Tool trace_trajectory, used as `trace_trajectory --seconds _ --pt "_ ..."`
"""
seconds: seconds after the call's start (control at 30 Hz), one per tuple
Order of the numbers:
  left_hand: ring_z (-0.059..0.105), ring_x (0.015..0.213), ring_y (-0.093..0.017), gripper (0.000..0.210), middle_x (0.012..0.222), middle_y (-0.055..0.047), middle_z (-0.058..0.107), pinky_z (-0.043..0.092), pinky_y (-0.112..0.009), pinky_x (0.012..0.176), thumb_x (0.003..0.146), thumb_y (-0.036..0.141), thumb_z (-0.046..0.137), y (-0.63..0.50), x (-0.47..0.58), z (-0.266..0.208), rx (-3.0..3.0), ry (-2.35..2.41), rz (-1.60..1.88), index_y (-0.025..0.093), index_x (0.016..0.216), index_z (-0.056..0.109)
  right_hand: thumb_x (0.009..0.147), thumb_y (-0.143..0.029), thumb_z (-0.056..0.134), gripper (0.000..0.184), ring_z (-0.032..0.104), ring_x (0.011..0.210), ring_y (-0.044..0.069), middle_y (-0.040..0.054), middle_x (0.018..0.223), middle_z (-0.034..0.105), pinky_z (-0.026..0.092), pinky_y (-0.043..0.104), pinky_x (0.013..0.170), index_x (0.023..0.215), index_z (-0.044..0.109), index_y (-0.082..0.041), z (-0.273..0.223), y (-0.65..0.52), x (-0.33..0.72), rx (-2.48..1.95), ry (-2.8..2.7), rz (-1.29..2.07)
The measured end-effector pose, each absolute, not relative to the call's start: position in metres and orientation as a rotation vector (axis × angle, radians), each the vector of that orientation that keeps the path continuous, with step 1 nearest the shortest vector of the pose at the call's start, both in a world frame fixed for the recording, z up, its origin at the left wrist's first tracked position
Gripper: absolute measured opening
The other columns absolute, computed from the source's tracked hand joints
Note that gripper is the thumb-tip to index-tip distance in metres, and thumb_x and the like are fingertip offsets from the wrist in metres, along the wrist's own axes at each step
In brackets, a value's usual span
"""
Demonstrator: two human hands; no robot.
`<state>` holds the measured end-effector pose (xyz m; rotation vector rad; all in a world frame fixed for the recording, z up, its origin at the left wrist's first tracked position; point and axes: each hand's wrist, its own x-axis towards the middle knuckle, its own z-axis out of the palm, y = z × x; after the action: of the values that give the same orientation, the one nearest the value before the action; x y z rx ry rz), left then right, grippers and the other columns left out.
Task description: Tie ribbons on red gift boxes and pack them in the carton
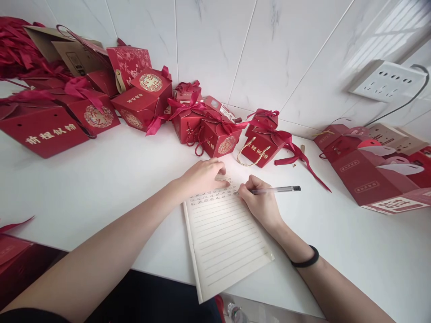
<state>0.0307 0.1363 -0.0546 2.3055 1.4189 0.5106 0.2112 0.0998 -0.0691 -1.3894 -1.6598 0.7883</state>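
Note:
A lined notebook (227, 237) lies open at a slant on the white table, its lower corner past the front edge. Several rows of small handwriting fill the top of the page; the lines below are blank. My right hand (262, 202) grips a pen (278, 190), the tip touching the page near the right end of a written row. Resting across the top of the page is my left hand (205, 178), its thumb and fingers apart and nothing in them. It covers part of the writing. Just beyond it stands a red gift box (220, 139) with a ribbon bow.
Red gift boxes line the wall, including a large one (43, 130) at left and one with a gold cord handle (262, 146). Flattened boxes (363, 170) lie at right below a power strip (387, 80). Red ribbons (16, 45) are heaped at far left.

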Motion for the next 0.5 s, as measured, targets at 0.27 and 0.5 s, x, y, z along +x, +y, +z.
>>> trace_trajectory --seconds 0.27,0.5 --pt "0.059 0.09 -0.019 0.025 0.1 -0.002 0.06 0.043 -0.029 0.073 0.075 0.039 0.064 0.1356 0.0319 -0.0522 2.289 1.423 0.496 0.018 0.09 0.059 0.065 -0.03 0.046 0.024 0.029 0.048 0.009 -0.006 0.047 0.033 0.025 0.021 0.046 0.053 0.028 -0.02 -0.068 0.1002 0.211 -1.401 -1.655 0.769" --pt "0.059 0.089 -0.019 0.026 0.101 -0.002 0.06 0.043 -0.029 0.072 0.075 0.039 0.064 0.1348 0.0312 -0.0522 2.286 1.43 0.492 0.018 0.09 0.059 0.065 -0.03 0.046 0.024 0.029 0.048 0.009 -0.0064 0.048 0.032 0.025 0.022 0.047 0.054 0.027 -0.02 -0.0673 0.0996 0.2106 -1.421 -1.633 0.76"
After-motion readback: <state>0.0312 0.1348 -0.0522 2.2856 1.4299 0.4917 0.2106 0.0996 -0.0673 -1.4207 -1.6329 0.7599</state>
